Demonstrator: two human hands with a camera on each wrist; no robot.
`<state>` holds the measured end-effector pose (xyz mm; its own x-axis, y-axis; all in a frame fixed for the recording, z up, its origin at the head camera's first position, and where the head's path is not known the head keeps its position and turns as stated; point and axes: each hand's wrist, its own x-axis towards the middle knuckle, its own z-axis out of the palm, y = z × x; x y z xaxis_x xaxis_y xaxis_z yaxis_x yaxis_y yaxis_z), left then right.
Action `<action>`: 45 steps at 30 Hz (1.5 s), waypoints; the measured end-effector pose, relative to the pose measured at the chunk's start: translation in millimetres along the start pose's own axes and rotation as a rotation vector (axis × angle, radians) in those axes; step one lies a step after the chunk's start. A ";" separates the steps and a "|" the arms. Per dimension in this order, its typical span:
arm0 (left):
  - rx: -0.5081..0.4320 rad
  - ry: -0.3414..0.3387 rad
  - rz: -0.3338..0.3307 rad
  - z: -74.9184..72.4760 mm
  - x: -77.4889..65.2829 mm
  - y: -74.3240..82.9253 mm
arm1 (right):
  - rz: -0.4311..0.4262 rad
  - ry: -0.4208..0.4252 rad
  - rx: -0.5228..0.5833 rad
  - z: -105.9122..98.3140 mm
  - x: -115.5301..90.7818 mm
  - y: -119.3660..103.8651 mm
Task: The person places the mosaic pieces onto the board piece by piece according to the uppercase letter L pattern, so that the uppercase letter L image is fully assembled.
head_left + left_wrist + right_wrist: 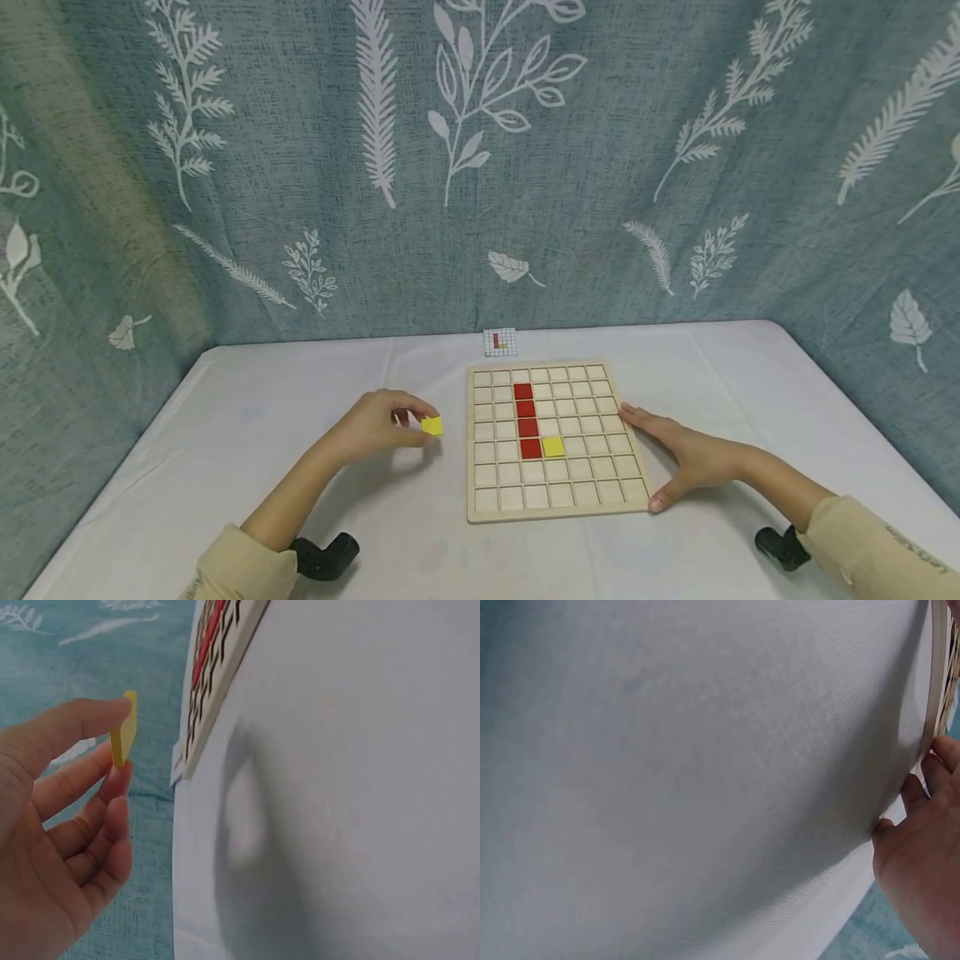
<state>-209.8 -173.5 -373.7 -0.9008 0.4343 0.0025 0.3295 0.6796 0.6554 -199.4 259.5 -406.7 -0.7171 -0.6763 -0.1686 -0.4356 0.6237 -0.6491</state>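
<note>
My left hand [381, 427] pinches a yellow square tile [432, 426] between thumb and fingers, held above the table just left of the wooden grid board [555, 517]. Seen from the left wrist, the tile [126, 729] is thin and turned edge-on. Several red tiles [528, 427] form a vertical column in the board's cells. One yellow tile [552, 447] lies in the cell right of the lowest red one. My right hand [693, 454] touches the board's right edge, thumb near the lower corner and fingers spread higher up; the right wrist view shows its fingers [939, 774] by the rim.
Behind the board lies a small card [500, 342] printed with a grid and a red and yellow pattern. A white cloth [300, 375] covers the table. A green-blue curtain [315, 167] with white leaf prints hangs behind it and at both sides.
</note>
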 end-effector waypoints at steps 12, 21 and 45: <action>-0.033 -0.066 0.037 20.9 10.9 23.9 | -0.005 -0.007 0.010 0.4 0.7 1.2; -0.034 -0.112 0.118 44.6 23.8 49.0 | -0.004 -0.010 0.028 0.1 0.4 -0.7; 0.113 -0.125 0.099 89.8 78.5 103.6 | 0.014 -0.002 0.015 -0.7 -0.6 -1.1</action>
<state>-220.9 -16.0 -373.4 -0.8229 0.5671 -0.0355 0.4505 0.6892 0.5676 -198.9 259.5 -405.4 -0.7221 -0.6682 -0.1788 -0.4175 0.6271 -0.6576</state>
